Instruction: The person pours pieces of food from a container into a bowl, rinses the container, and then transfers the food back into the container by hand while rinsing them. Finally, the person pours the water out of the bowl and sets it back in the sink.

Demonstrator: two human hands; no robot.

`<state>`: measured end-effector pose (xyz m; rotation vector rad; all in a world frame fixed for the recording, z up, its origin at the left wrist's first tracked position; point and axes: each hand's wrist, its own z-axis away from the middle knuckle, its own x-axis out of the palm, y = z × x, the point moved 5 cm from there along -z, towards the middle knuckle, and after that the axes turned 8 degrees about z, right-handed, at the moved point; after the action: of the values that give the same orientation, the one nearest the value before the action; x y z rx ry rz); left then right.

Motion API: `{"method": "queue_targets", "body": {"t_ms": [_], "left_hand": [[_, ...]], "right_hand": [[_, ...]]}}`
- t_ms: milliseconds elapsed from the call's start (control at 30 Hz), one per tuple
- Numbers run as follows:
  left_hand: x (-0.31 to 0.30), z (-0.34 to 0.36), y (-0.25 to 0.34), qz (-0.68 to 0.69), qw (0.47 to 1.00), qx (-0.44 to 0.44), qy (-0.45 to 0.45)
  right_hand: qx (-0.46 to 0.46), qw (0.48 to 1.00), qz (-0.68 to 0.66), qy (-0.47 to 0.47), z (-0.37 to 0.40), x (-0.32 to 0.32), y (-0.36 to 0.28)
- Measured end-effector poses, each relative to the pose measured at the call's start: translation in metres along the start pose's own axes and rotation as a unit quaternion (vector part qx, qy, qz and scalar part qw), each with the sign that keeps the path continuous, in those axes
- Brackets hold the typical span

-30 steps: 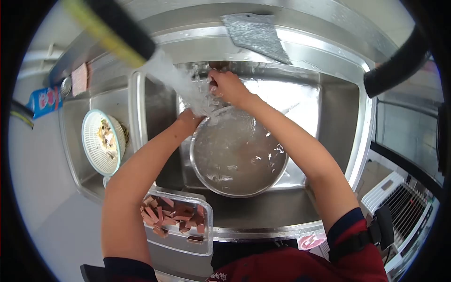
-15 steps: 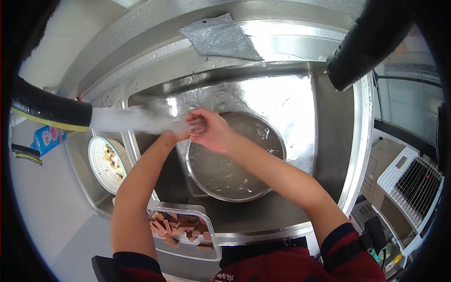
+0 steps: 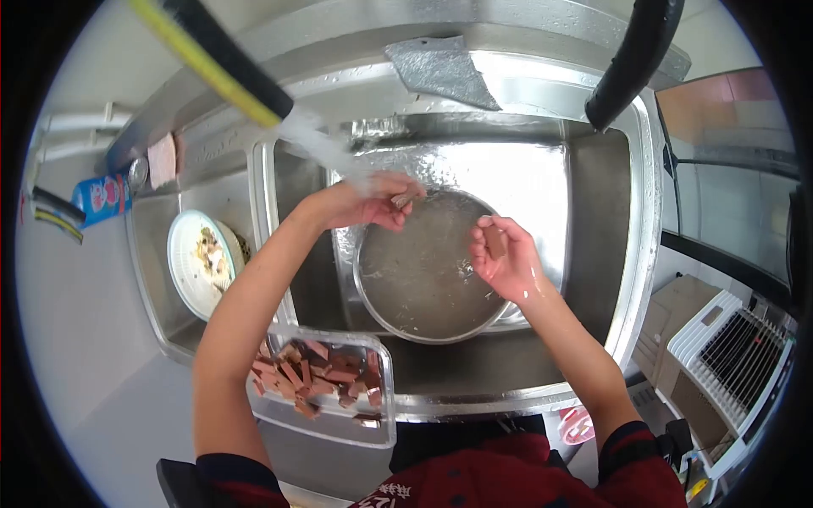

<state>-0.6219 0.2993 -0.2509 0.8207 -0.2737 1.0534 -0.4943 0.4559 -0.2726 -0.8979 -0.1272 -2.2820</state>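
Note:
My left hand is at the upper left of a round metal basin, its fingers closed on a small brown piece. Water pours from a black hose with a yellow stripe over that hand. At the basin's right side, my right hand holds a reddish-brown block against its palm and fingers. Cloudy water with small floating bits fills the basin, which stands in the steel sink. A clear plastic tub of reddish-brown blocks sits at the sink's front left edge, beside my left forearm.
A white-and-green strainer with food scraps is in the left basin. Behind it stand a blue bottle and a pink cloth. A grey cloth lies on the back ledge. Another black hose hangs at upper right.
My hands have moved apart: the left is higher over the basin's edge, the right is farther right with a block now visible. In view, the striped hose has shifted up and right.

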Motion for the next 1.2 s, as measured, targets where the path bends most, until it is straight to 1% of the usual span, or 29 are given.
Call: {"method": "queue_targets", "body": {"t_ms": [33,67,133,200,267,300,367,400,433,467,500,533,567,600,633,667,700,733,767,800,867,900,933,967,1000,1067,1100,1167,1200], "left_hand": [[0.008,0.005,-0.003,0.035,0.999,0.005,-0.031],[0.01,0.013,-0.008,0.055,0.998,0.009,-0.024],[0.017,0.043,-0.009,0.039,0.998,0.052,-0.013],[0.035,0.091,-0.012,-0.058,0.991,0.077,0.089],[0.056,0.143,-0.024,-0.141,0.97,0.09,0.179],[0.064,0.167,-0.038,-0.164,0.958,0.102,0.211],[0.073,0.204,-0.074,-0.19,0.923,0.098,0.319],[0.076,0.218,-0.089,-0.217,0.902,0.082,0.365],[0.081,0.223,-0.109,-0.214,0.904,0.088,0.36],[0.079,0.234,-0.123,-0.271,0.837,0.141,0.453],[0.081,0.246,-0.132,-0.32,0.755,0.189,0.54],[0.085,0.249,-0.139,-0.311,0.757,0.192,0.541],[0.093,0.262,-0.137,-0.321,0.694,0.252,0.593],[0.104,0.275,-0.139,-0.327,0.623,0.307,0.641],[0.115,0.279,-0.152,-0.202,0.644,0.362,0.643],[0.126,0.273,-0.17,-0.118,0.666,0.426,0.601],[0.146,0.253,-0.162,-0.062,0.715,0.46,0.523],[0.16,0.226,-0.169,0.015,0.772,0.457,0.442],[0.176,0.193,-0.178,0.055,0.826,0.404,0.39],[0.184,0.163,-0.172,-0.03,0.854,0.395,0.338],[0.182,0.099,-0.181,-0.068,0.827,0.423,0.365],[0.173,0.074,-0.184,-0.051,0.81,0.414,0.411],[0.161,0.049,-0.186,-0.034,0.793,0.407,0.452],[0.146,0.026,-0.189,-0.058,0.761,0.398,0.509],[0.131,0.005,-0.192,-0.081,0.729,0.384,0.561],[0.102,-0.025,-0.197,-0.12,0.692,0.333,0.63],[0.096,-0.028,-0.192,-0.112,0.692,0.333,0.631],[0.081,-0.034,-0.196,0.049,0.739,0.279,0.611],[0.077,-0.038,-0.202,0.052,0.738,0.278,0.613]], "right_hand": [[-0.022,0.999,0.005,-0.022,0.006,0.001,-0.002],[-0.037,0.998,0.012,-0.042,0.014,0.002,0.0],[-0.057,0.994,0.08,-0.038,0.037,0.023,0.004],[-0.099,0.97,0.218,-0.052,0.064,0.052,0.019],[-0.076,0.949,0.278,-0.128,0.083,0.085,0.05],[-0.094,0.899,0.381,-0.197,0.085,0.1,0.071],[-0.136,0.837,0.428,-0.313,0.094,0.133,0.113],[-0.151,0.768,0.522,-0.339,0.095,0.142,0.128],[-0.302,0.696,0.579,-0.299,0.102,0.15,0.129],[-0.3,0.691,0.586,-0.297,0.099,0.148,0.129],[-0.339,0.67,0.602,-0.274,0.094,0.145,0.124],[-0.375,0.646,0.615,-0.253,0.091,0.146,0.118],[-0.242,0.765,0.562,-0.199,0.083,0.133,0.105],[-0.302,0.702,0.632,-0.131,0.076,0.121,0.082],[-0.263,0.755,0.595,-0.083,0.061,0.1,0.064],[-0.259,0.767,0.587,-0.029,0.042,0.07,0.048],[-0.242,0.74,0.627,0.034,0.022,0.045,0.034],[-0.269,0.671,0.689,0.052,0.001,0.016,0.023],[-0.313,0.557,0.766,0.072,-0.008,0.01,0.018],[-0.309,0.504,0.804,0.064,-0.017,0.005,0.017],[-0.284,0.393,0.87,0.089,-0.033,-0.005,0.025],[-0.281,0.39,0.873,0.074,-0.039,-0.003,0.031],[-0.238,0.34,0.905,0.089,-0.046,-0.006,0.036],[-0.193,0.285,0.933,0.107,-0.05,-0.011,0.039],[-0.189,0.279,0.936,0.102,-0.054,-0.02,0.044],[-0.17,0.267,0.94,0.128,-0.07,-0.045,0.047],[-0.167,0.261,0.942,0.125,-0.074,-0.054,0.046],[-0.09,0.292,0.951,0.035,-0.081,-0.073,0.052],[-0.088,0.29,0.952,0.032,-0.079,-0.078,0.054]]}}
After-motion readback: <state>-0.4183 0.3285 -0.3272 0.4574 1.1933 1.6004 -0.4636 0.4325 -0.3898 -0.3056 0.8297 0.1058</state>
